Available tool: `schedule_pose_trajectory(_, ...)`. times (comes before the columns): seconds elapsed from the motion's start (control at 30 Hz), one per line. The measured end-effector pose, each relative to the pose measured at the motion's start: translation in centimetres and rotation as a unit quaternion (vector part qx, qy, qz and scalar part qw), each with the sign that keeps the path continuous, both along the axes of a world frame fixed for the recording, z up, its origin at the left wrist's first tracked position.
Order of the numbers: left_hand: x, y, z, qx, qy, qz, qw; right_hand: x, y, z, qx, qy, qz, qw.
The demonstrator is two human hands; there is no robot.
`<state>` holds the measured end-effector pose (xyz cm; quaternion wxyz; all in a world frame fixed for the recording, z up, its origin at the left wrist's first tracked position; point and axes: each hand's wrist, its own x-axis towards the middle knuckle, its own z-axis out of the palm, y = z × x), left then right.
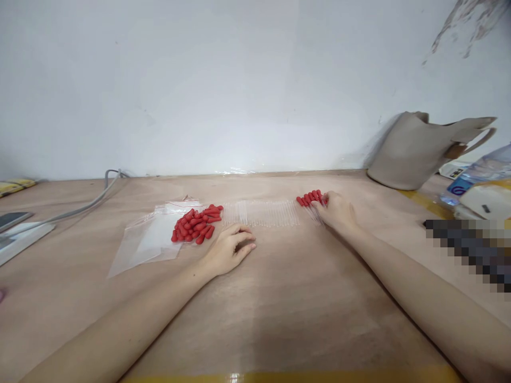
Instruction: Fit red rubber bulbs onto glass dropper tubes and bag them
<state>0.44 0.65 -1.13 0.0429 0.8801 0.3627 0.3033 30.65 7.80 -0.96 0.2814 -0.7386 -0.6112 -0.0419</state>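
A row of thin clear tubes (263,213) lies side by side on the table. To their left is a heap of red rubber bulbs (195,224), partly on clear plastic bags (154,239). My left hand (231,247) rests just in front of the tubes' left part, fingers loosely bent, thumb apart, holding nothing. At the right end of the row lie several droppers (308,199), clear tubes with red bulbs on their far ends. My right hand (337,213) pinches the rightmost dropper; its fingers partly hide it.
A beige bag (415,149) leans by the wall at the back right, beside a plastic bottle (479,170) and a white object (487,202). A blurred-out dark item (467,247) lies at the right. Left, a grey cable (83,210) runs past a phone-like slab (14,219).
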Motion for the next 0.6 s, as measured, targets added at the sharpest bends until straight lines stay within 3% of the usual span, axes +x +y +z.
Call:
schedule_pose_trajectory(0.13, 0.0, 0.1, -0.1, 0.005, -0.001, -0.009, 1.000, -1.9, -1.0, 0.5, 0.016, -0.021, 0.047, 0.999)
schedule_pose_trajectory(0.23, 0.1, 0.1, -0.1, 0.005, 0.002, -0.008, 1.000, -3.5, -1.5, 0.6, -0.014, -0.035, 0.080, 0.996)
schedule_pose_trajectory(0.37, 0.1, 0.1, -0.1, 0.001, 0.006, -0.006, 1.000, -4.4, -1.6, 0.6, -0.078, -0.031, 0.077, 0.993)
schedule_pose_trajectory(0.6, 0.3, -0.2, 0.0, 0.037, 0.031, 0.025, 0.999, -4.2, -1.4, 0.3, -0.116, -0.095, 0.063, 0.987)
